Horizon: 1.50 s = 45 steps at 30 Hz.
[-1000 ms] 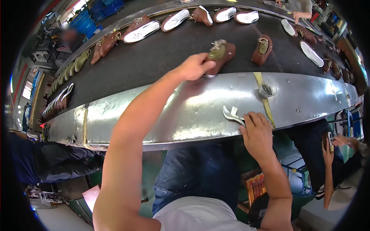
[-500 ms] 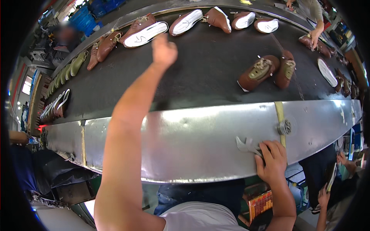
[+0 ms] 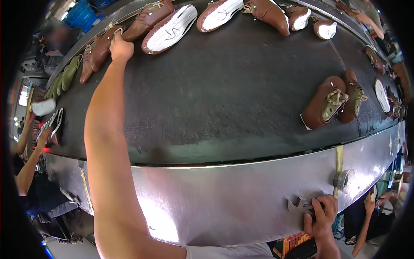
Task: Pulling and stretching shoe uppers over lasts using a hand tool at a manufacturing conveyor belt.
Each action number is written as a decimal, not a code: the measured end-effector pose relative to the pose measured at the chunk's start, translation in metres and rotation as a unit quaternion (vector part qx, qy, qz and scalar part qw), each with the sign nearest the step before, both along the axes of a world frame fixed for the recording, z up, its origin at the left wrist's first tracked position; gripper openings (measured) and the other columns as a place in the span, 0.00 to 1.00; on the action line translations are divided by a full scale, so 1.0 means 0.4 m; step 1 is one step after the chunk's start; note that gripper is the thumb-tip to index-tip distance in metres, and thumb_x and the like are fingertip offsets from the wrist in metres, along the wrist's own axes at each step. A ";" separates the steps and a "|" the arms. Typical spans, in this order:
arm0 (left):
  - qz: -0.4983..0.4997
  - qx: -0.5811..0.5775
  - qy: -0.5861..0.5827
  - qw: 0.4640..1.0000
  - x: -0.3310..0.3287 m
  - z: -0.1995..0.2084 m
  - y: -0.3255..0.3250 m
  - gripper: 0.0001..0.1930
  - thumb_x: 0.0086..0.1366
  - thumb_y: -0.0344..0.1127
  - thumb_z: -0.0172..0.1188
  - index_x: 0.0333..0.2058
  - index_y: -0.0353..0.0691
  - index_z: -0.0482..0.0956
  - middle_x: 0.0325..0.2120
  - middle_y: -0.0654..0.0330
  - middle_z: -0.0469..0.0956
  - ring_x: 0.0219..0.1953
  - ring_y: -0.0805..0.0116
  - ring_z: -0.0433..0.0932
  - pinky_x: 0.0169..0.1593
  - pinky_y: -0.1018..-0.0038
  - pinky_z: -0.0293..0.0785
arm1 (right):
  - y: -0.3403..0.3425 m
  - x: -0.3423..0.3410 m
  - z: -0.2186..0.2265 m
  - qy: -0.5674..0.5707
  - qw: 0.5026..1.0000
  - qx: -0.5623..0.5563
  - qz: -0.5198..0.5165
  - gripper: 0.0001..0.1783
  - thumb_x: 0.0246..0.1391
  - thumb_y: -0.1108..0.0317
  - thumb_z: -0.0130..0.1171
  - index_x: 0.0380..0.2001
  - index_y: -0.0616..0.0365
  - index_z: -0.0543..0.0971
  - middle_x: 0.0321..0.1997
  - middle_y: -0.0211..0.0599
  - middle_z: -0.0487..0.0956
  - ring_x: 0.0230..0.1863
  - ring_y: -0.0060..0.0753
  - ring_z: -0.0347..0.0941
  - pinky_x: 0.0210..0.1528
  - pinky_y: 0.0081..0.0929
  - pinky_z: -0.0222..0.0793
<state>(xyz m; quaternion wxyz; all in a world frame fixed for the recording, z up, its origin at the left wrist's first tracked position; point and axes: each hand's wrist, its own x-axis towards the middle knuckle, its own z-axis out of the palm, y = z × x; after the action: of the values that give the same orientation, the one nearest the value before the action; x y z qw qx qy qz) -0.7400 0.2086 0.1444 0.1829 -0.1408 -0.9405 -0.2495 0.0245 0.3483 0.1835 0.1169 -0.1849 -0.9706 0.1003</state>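
At the far side of the black belt, my left hand (image 3: pixel 122 48) reaches out with its fingers closed at the laced opening of a brown leather shoe (image 3: pixel 102 48). That shoe leans beside another brown shoe (image 3: pixel 86 64). My right hand (image 3: pixel 323 214) rests low on the metal ledge (image 3: pixel 224 194), curled round metal pincers (image 3: pixel 299 204) whose jaws point left. Two brown shoes with tied laces (image 3: pixel 324 103) stand on the belt beyond it. Right of my left hand, a shoe on its side shows a white sole (image 3: pixel 169 33) with a pen mark.
More brown shoes (image 3: pixel 269 14) line the far edge, and green shoes (image 3: pixel 69 74) stand at far left. A round clear tub (image 3: pixel 344 180) sits on the ledge near yellow tape. At left a co-worker's hands hold a white-soled shoe (image 3: pixel 43 106); other people's arms show at right.
My left hand has moved left along the far row and now meets a brown shoe. My right hand remains on the pincers. The view has shifted, and a co-worker's hands have appeared at left.
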 end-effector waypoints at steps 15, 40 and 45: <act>-0.105 -0.178 -0.076 0.976 0.072 0.082 0.005 0.30 0.70 0.57 0.49 0.55 0.34 0.72 0.43 0.41 0.79 0.49 0.47 0.79 0.53 0.57 0.72 | -0.013 -0.017 -0.004 0.016 1.000 -0.001 -0.007 0.20 0.42 0.61 0.63 0.39 0.60 0.80 0.40 0.42 0.73 0.41 0.51 0.69 0.43 0.46 0.67; -0.188 -0.062 -0.280 0.939 0.957 0.301 -0.654 0.24 0.57 0.48 0.69 0.40 0.30 0.80 0.44 0.46 0.76 0.47 0.52 0.75 0.52 0.65 0.70 | -0.057 -0.027 -0.058 0.167 0.984 0.066 -0.001 0.24 0.48 0.56 0.64 0.44 0.62 0.78 0.47 0.45 0.75 0.51 0.51 0.70 0.54 0.46 0.65; -0.284 -0.264 0.033 0.921 1.149 0.257 -0.707 0.47 0.49 0.45 0.73 0.65 0.31 0.61 0.67 0.34 0.52 0.71 0.36 0.46 0.71 0.53 0.45 | -0.078 -0.005 -0.066 0.097 0.986 0.123 -0.055 0.32 0.52 0.47 0.60 0.50 0.64 0.74 0.51 0.46 0.74 0.56 0.51 0.67 0.58 0.47 0.61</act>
<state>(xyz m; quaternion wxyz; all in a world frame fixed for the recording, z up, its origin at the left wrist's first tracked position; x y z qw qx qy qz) -0.2805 -0.0744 0.2471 0.0911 -0.4532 -0.8862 -0.0293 0.0227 0.3171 0.1570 0.2382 -0.2111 -0.9480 -0.0093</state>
